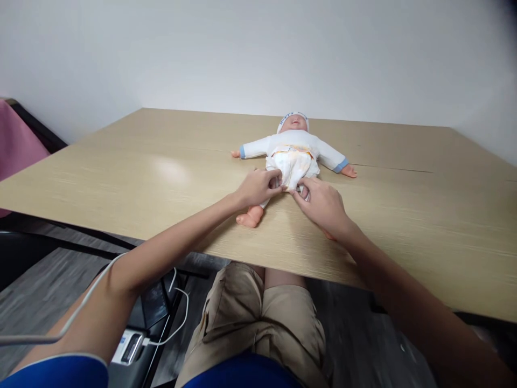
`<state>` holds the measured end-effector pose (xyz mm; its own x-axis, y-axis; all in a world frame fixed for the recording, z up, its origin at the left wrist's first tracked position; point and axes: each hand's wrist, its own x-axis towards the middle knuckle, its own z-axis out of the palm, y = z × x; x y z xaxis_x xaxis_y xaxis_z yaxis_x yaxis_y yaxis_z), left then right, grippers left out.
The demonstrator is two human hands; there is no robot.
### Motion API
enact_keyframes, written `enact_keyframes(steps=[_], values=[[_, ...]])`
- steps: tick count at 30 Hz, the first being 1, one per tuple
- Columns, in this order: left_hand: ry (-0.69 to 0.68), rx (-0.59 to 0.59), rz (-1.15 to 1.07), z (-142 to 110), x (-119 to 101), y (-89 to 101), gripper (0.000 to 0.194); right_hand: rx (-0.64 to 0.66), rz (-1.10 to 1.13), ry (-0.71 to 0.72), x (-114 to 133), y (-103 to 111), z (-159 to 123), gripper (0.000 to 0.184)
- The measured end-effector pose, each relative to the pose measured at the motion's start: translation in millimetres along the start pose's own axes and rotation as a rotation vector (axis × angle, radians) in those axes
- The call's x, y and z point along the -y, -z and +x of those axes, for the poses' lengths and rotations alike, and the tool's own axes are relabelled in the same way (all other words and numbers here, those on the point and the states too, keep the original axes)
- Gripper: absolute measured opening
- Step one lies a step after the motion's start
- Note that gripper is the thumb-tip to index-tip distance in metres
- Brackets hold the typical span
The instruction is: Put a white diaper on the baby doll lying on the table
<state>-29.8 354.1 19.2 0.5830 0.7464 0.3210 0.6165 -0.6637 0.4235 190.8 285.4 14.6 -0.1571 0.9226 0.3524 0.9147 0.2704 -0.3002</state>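
A baby doll (pixel 294 145) lies on its back on the wooden table (pixel 161 172), head away from me, arms spread, in a white top with blue cuffs and a white cap. A white diaper (pixel 293 164) covers its hips. My left hand (pixel 258 187) pinches the diaper's lower left edge, fingers closed on the fabric. My right hand (pixel 321 203) pinches the lower right edge beside it, also closed. One bare doll foot (pixel 248 218) shows below my left wrist; the other leg is hidden under my right hand.
The table reaches to a plain white wall. A pink cloth (pixel 16 143) hangs at the far left. Below the table edge are my knees in tan shorts (pixel 250 318), a white cable (pixel 177 302) and a device (pixel 129 345) on a dark floor.
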Motion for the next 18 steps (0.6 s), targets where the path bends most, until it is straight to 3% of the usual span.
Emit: enact_keyframes(steps=[9, 18], values=[[-0.125, -0.112, -0.098, -4, 5, -2.7, 0.020, -0.068, 0.039, -0.022, 1, -5, -10, 0.028], [-0.121, -0.025, -0.129, 0, 8, -1.1, 0.019, -0.056, 0.089, 0.009, 1, -8, -12, 0.028]])
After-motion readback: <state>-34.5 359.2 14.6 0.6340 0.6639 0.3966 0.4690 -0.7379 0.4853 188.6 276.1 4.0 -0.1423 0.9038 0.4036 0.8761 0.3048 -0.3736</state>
